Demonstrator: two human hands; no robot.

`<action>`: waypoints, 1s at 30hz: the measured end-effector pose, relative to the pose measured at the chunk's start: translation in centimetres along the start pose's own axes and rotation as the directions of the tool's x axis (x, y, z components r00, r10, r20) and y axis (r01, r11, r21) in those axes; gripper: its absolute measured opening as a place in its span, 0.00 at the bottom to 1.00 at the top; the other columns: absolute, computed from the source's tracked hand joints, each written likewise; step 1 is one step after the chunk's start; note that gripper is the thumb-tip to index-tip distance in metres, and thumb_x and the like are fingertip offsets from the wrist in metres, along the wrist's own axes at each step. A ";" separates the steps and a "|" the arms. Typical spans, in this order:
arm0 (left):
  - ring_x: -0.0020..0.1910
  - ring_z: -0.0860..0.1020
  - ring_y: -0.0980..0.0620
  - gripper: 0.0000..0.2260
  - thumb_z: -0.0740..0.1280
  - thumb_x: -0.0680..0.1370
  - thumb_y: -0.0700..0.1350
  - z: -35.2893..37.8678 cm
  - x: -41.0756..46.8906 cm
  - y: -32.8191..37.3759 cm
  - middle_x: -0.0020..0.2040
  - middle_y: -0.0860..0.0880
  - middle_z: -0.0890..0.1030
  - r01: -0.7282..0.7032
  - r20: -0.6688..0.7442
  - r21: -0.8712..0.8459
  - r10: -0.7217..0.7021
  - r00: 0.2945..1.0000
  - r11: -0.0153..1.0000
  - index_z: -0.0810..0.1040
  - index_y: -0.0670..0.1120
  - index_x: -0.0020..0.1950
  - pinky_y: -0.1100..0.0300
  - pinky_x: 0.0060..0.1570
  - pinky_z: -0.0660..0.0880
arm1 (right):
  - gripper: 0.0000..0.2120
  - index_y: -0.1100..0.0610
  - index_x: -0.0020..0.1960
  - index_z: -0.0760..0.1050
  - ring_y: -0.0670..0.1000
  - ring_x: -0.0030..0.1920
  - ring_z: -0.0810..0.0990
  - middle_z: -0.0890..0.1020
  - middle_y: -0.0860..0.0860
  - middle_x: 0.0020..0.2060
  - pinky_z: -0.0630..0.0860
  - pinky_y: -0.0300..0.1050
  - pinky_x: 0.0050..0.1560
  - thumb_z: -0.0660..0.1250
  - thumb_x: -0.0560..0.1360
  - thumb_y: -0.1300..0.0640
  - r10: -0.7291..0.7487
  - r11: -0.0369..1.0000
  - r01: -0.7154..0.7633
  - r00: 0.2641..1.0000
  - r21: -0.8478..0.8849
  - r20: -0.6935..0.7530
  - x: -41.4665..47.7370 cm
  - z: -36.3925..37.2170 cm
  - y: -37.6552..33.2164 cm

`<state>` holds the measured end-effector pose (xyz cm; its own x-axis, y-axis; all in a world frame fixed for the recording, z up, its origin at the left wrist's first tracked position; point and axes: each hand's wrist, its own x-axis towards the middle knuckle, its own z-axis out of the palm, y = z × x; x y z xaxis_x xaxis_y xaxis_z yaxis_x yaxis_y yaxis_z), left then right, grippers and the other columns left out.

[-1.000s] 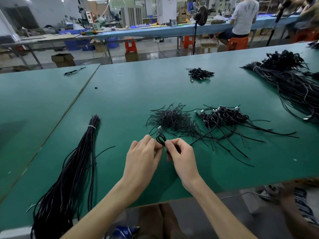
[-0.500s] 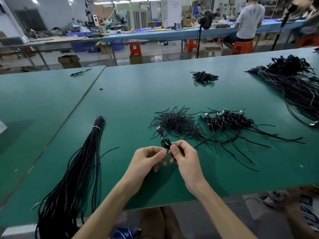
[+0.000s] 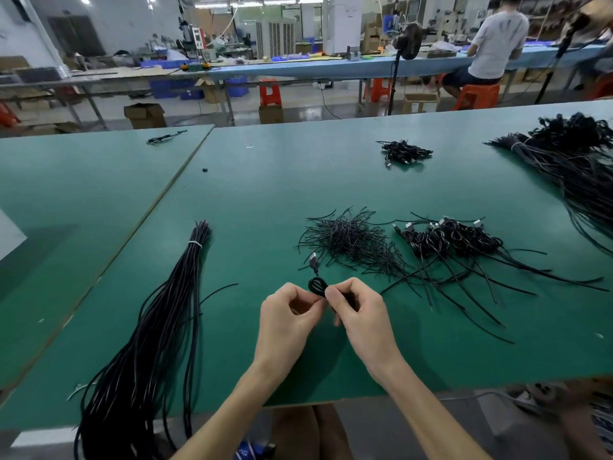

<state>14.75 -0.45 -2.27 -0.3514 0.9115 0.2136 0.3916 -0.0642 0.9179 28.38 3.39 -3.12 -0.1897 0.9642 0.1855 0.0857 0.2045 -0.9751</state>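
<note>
1. Judging from its look, the coiled USB cable (image 3: 316, 286) is very light and soft. It is thin, with a smooth black jacket, so the small loops will probably spring apart if the pinch loosens.
2. It is held in the air just above the green counter (image 3: 252, 194), near the front edge, between the two hands. Its plug end (image 3: 313, 260) points away from the person and nothing supports it.
3. I think the best place to hold it is across the loops, where all turns lie together, and not on the plug. One pinch there can hold every turn.
4. The left grip (image 3: 285, 322) has curled fingers. Its thumb and forefinger meet at the left side of the coil and pinch it.
5. The right grip (image 3: 360, 313) is curled too. Its thumb and forefinger pinch the right side of the coil. Something dark runs under its fingers, but I cannot tell if it is cable or a tie.
6. The plug is probably the only stiff and heavier part, so it may swing and pull on the outer turn.
7. A pile of thin black tie wires (image 3: 351, 240) lies just beyond the hands. A heap of coiled cables (image 3: 454, 240) lies to the right of it. A long tied cable bundle (image 3: 159, 327) lies well apart on the left.
</note>
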 end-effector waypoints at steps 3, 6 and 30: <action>0.32 0.75 0.51 0.08 0.76 0.75 0.40 0.5 -0.6 -0.2 0.38 0.52 0.77 -0.364 -0.050 0.470 0.436 0.899 0.804 0.78 0.44 0.40 0.57 0.34 0.74 | 0.10 0.56 0.44 0.80 0.46 0.29 0.77 0.80 0.51 0.29 0.74 0.40 0.33 0.68 0.82 0.53 0.013 1.000 -0.013 1.000 -0.024 -0.006 0.0 0.1 0.0; 0.30 0.69 0.49 0.10 0.76 0.74 0.35 0.8 -0.6 -0.4 0.37 0.48 0.74 -0.560 0.122 0.704 0.702 0.701 0.437 0.77 0.43 0.39 0.55 0.34 0.71 | 0.12 0.57 0.43 0.80 0.47 0.27 0.77 0.80 0.51 0.29 0.75 0.42 0.32 0.68 0.82 0.53 0.028 0.998 -0.029 0.999 -0.049 -0.019 0.0 0.1 0.1; 0.30 0.72 0.51 0.11 0.74 0.78 0.49 -1.7 1.4 0.2 0.37 0.41 0.79 0.344 0.506 -0.311 -0.152 0.849 0.886 0.83 0.40 0.48 0.63 0.29 0.70 | 0.08 0.56 0.45 0.79 0.47 0.32 0.76 0.80 0.48 0.32 0.75 0.39 0.37 0.68 0.82 0.55 0.025 0.989 -0.028 0.999 0.144 0.020 -0.1 -0.6 0.1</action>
<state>12.89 0.07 -1.24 0.0723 0.9892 -0.1274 -0.0388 0.1305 0.9907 29.05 3.42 -3.19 -0.2074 0.9653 0.1585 -0.0510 0.1511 -0.9872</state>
